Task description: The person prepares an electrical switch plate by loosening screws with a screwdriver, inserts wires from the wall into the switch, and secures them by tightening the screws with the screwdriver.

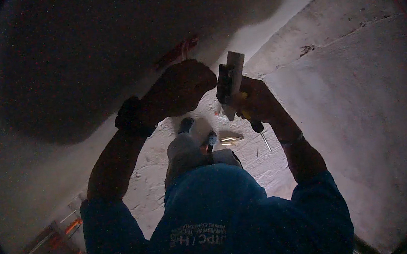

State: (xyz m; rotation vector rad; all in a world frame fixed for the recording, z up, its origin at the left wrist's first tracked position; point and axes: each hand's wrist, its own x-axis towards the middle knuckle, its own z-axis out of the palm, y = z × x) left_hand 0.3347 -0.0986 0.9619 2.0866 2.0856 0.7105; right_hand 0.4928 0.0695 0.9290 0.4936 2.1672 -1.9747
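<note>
My left hand (184,86), with a dark band at the wrist, is raised against the wall, its fingers curled. Shadow hides whatever is in them. Just above it a red, narrow rectangular opening (171,56) shows in the wall, with thin pale strands at its edge. My right hand (259,101) is closed round a screwdriver (257,127) with a black and yellow handle, its metal shaft pointing down and back. In the same hand is a pale rectangular plate with a black block on its side (237,65), resembling a wall switch or socket. It stands close beside my left fingers.
The grey wall (81,65) fills the upper left, much of it in shadow. Another rough, pale wall (350,95) rises on the right. On the dusty floor (146,193) by my feet lies a small shiny object (231,139). Red and orange items (60,238) lie at lower left.
</note>
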